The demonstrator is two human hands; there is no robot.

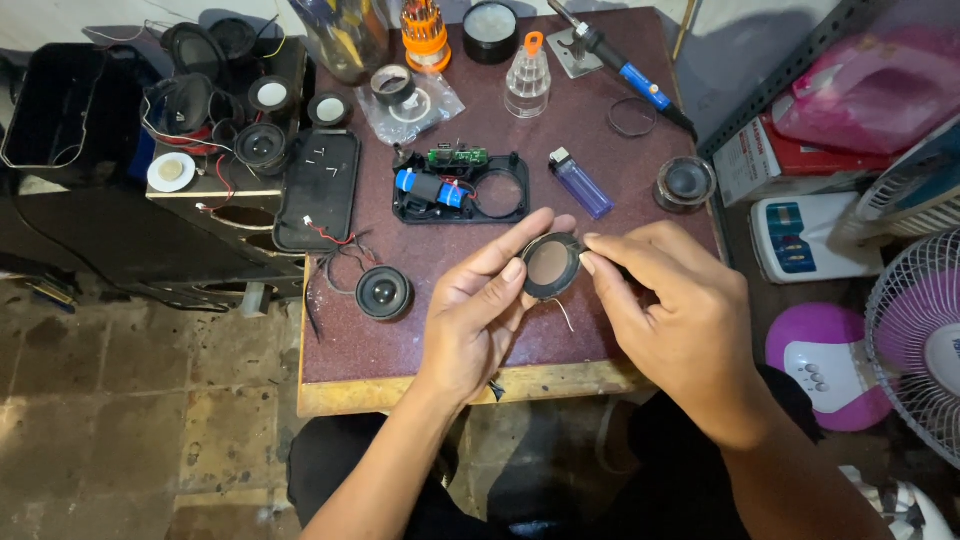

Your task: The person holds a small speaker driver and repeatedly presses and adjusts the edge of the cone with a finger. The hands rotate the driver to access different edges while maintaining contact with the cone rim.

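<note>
Both hands up over the near edge of the worktop (pixel 380 340), pinching one small round speaker driver (pixel 551 265) between them. Left hand (pixel 478 315) fingers clamped on its left rim, thumb over the front; right hand (pixel 672 320) fingers clamped on the right rim. Driver's flat face tilts up toward the camera, thin wire dangling below. Both hands equally close, one per side. Just beyond: open black housing (pixel 462 187) with blue battery, purple lighter (pixel 580 183) to its right. Second loose speaker (pixel 384 293) lies left of the left hand.
</note>
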